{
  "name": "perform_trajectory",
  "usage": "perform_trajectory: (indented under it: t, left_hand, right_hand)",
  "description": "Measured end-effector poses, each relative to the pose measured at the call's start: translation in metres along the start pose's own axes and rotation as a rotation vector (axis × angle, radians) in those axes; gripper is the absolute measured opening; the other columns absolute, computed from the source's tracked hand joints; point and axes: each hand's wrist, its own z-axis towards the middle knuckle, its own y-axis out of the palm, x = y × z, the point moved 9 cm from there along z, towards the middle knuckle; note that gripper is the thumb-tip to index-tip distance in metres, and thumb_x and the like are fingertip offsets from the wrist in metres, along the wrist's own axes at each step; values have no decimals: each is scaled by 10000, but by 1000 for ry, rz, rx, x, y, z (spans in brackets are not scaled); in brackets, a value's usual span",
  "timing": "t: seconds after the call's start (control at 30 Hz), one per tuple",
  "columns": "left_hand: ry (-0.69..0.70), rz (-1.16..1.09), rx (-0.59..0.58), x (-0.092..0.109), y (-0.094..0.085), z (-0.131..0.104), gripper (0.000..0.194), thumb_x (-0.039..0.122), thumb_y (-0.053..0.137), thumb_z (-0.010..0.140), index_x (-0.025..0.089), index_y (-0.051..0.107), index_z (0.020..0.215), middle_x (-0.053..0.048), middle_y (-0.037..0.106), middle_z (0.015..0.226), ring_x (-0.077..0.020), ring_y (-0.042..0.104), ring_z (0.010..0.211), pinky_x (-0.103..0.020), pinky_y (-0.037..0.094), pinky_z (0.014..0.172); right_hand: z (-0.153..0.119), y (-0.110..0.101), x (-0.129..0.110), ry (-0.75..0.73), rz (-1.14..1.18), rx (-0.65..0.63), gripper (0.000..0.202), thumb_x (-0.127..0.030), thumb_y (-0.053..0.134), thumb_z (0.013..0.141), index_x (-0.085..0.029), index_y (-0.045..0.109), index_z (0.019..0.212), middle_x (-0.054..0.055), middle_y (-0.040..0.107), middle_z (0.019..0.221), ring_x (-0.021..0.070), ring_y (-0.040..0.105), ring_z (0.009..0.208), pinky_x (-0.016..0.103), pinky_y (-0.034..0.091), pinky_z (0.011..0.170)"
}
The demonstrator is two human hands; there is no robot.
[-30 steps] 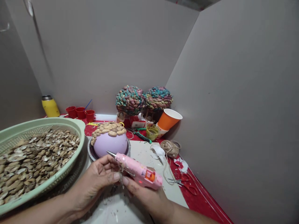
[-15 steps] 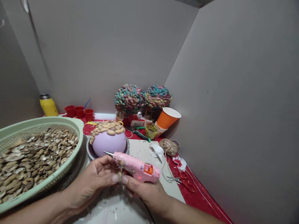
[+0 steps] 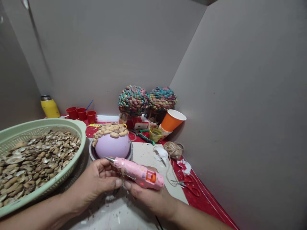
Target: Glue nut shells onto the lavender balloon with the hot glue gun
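Note:
A pink glue gun (image 3: 136, 172) with an orange switch and a small red light lies across my right hand (image 3: 151, 195), whose fingers are wrapped round it from below. Its metal tip points left, over my left hand (image 3: 98, 180). That hand is closed, thumb against fingers, close to the gun's front; what it pinches, if anything, is hidden. Just beyond, a lilac ball (image 3: 112, 146) rests in a round dark dish (image 3: 130, 150). Peanut shells (image 3: 111, 129) cover the top of the ball.
At the left stands a green basket (image 3: 81, 127) of shells. Farther back are a yellow bottle (image 3: 50, 107), red cups (image 3: 91, 117), two coloured shell balls (image 3: 133, 100) and an orange cup (image 3: 173, 119). Twine (image 3: 173, 150) and scissors (image 3: 188, 185) lie to the right.
The glue gun has shifted slightly left with its tip. The thumbs are a little farther apart, and the small piece seen between them earlier no longer shows.

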Motion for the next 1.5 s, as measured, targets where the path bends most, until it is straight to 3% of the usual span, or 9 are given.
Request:
perform_trajectory:
  t: [0.13,0.23,0.33,0.5,0.83,0.97,1.13,1.33,1.5]
  left_hand:
    - [37,51,104,3,-5,-1,343,168,846,610,162,690,914,-68,748,890,-188,676,824,-270,522,760]
    - [75,77,173,6,-8,-2,261,137,837,611,167,691,825,-27,732,812,-153,660,762,-227,518,711]
    - [99,71,202,7,-8,-3,222,131,826,629,179,687,795,5,711,766,-131,649,740,-196,506,686]
    - [65,7,209,4,-2,-6,253,210,841,637,192,674,827,10,707,752,-122,640,736,-195,497,692]
    - [3,-161,138,1,5,-9,198,201,782,716,172,602,792,-2,668,747,-123,604,695,-239,468,699]
    - [11,-201,88,0,4,-6,191,142,750,734,183,584,819,8,643,777,-121,592,708,-269,457,749]
    - [0,-178,77,-3,3,-5,182,151,746,736,188,595,831,4,640,793,-146,604,754,-293,454,772]
    - [11,-176,49,-3,8,-3,184,159,769,724,187,610,812,-17,678,836,-143,607,764,-270,455,744]
    - [2,-162,62,-5,6,-4,215,183,788,708,179,637,861,-32,690,880,-167,626,833,-293,469,815]
  right_hand:
    - [-1,-3,-3,-79,-152,-27,192,-322,544,838,-189,490,710,-24,431,644,131,405,595,274,412,613]
    - [-6,-4,-17,-340,-408,-15,187,-288,508,835,-208,424,688,-27,430,638,124,401,558,252,375,556]
    - [-14,0,-26,-571,-614,38,197,-293,481,856,-217,394,696,-32,438,626,118,403,525,240,342,512]
    - [-24,-2,-33,-730,-720,187,236,-382,413,926,-225,439,751,-26,493,600,127,462,499,238,366,492]
    - [-26,-2,-35,-721,-704,216,258,-401,412,923,-222,499,757,-5,555,581,139,530,489,241,448,496]
    - [-22,-10,-38,-541,-694,251,161,-264,501,883,-212,513,731,-3,582,633,141,553,541,236,463,529]
    - [-18,-16,-31,-391,-593,268,170,-264,538,855,-207,504,699,-28,509,609,124,494,510,233,447,499]
    - [-18,-6,-29,-533,-612,199,142,-296,539,898,-211,515,787,-9,556,681,133,533,570,239,452,555]
    - [-20,-4,-30,-643,-619,181,201,-282,491,927,-220,453,739,-31,492,645,119,480,544,227,405,534]
